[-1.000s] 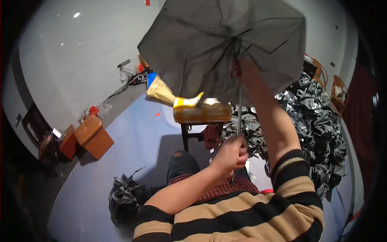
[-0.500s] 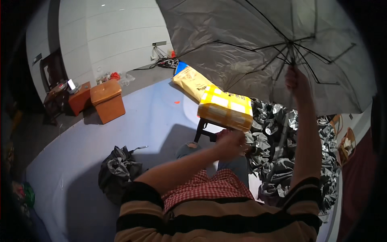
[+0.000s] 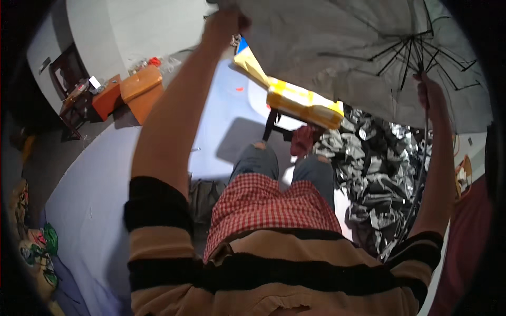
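In the head view, we have the grey fabric umbrella (image 3: 348,39) spread above and right of the yellow-and-white taped box (image 3: 304,104) — opening looks done, no folding begun. Our right hand (image 3: 432,96) wraps its shaft (image 3: 426,125); our left hand (image 3: 225,25) meets its edge — how firmly, we cannot tell.

Left hand (image 3: 227,25) raised high, right hand (image 3: 429,92) (lower) curled closed

Dark fisheye corners, bent edges, shadows
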The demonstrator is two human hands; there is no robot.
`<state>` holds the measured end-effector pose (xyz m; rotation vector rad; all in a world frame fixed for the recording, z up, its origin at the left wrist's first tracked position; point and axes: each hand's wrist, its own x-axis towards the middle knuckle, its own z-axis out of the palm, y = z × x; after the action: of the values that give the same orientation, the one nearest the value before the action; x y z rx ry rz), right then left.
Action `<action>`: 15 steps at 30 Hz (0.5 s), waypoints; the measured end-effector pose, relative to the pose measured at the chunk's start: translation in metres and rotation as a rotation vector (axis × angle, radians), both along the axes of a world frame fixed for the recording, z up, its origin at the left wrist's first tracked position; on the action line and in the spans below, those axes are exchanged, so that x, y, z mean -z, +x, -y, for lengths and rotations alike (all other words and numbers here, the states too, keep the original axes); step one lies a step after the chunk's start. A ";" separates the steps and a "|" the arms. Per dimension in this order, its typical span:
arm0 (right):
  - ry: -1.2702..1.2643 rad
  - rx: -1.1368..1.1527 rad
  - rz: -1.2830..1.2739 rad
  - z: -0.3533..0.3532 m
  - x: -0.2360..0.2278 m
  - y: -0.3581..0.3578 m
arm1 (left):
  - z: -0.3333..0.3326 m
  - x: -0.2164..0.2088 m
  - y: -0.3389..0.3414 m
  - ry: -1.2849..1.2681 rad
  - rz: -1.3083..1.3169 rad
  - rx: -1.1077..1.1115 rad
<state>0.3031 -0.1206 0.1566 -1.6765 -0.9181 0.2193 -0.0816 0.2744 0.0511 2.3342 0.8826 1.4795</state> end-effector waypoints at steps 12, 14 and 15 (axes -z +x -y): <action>-0.004 0.365 0.463 0.048 0.000 0.067 | 0.145 -0.106 -0.024 0.807 0.148 0.032; 0.002 0.298 0.418 0.048 0.002 0.072 | 0.115 -0.075 -0.035 0.214 -0.056 0.040; 0.010 0.275 0.403 0.050 0.001 0.073 | 0.109 -0.061 -0.030 0.077 -0.022 0.104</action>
<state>0.3764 -0.1701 0.1557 -1.8498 -0.9627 -0.3195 -0.1115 0.1652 0.1124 2.4165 0.7089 1.4727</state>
